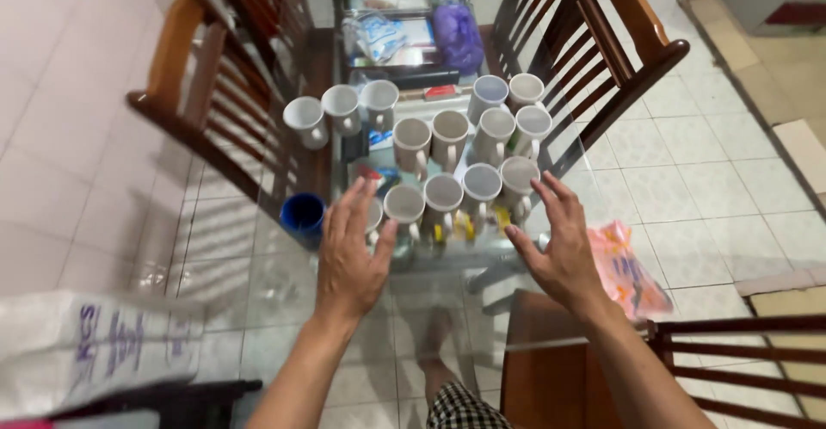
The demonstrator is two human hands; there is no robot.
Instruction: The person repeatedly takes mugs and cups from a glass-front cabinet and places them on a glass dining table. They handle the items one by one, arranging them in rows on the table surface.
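Several white mugs (444, 195) stand in rows on a glass table top (258, 283). My left hand (351, 253) is stretched out, fingers apart, just in front of the nearest row, covering part of one mug at its left end. My right hand (559, 244) is also spread, at the right end of that row near a white mug (518, 176). Neither hand holds anything. A blue cup (303, 216) stands left of my left hand.
Wooden chairs (215, 76) flank the table on both sides, with another chair (740, 360) at the lower right. Plastic bags and packets (458, 35) lie at the far end. A pink bag (626, 272) shows below the glass. A white sack (95, 351) lies at lower left.
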